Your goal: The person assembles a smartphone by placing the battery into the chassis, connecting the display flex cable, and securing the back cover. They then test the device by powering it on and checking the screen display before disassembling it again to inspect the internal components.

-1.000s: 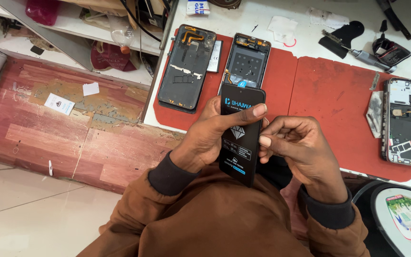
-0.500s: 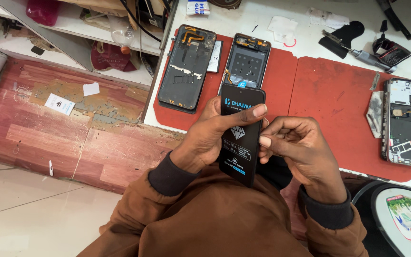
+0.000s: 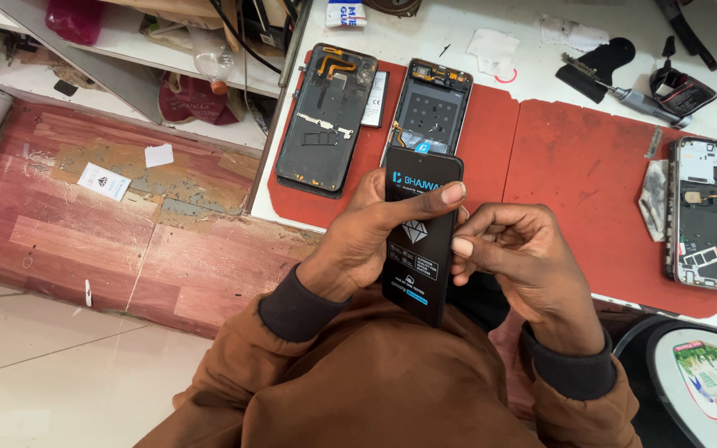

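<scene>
Three opened-up phones sit on the table — one (image 3: 328,116) near the left edge, one (image 3: 427,112) just beside it, and one (image 3: 711,211) by the right edge. One black phone screen (image 3: 419,232) is held up, with two hands on it — left hand (image 3: 367,241), right hand (image 3: 516,257). Two red mats (image 3: 599,158), side by side. One screwdriver (image 3: 641,104) near the far edge.

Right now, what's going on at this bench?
A person in a brown top holds a black phone screen panel upright over the bench edge. The left hand grips it from behind, thumb across the front; the right hand pinches at its right edge. On the red mat lie two opened phone bodies, and a third lies at the right. A screwdriver rests on the white table.
</scene>
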